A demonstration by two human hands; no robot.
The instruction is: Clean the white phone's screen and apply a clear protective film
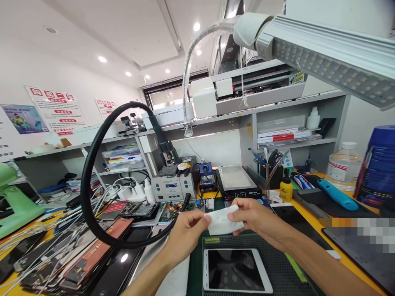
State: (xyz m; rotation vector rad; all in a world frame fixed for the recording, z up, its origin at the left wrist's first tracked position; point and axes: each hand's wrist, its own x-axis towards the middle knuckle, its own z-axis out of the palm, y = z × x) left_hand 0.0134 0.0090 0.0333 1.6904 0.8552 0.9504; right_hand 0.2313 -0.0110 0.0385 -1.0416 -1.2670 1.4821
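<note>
A folded white tissue is stretched between both hands, above the workbench. My left hand pinches its left edge between thumb and fingers. At the other end, my right hand grips the tissue with the thumb on top and the fingers behind. Below them lies a white-framed tablet, its dark screen facing up, on a black perforated mat. Neither hand touches the tablet.
Stacked phone parts and cables crowd the left. A hot-air station with a looping black hose stands behind. To the right are a white device, a yellow bottle and a blue-handled tool. A lamp hangs overhead.
</note>
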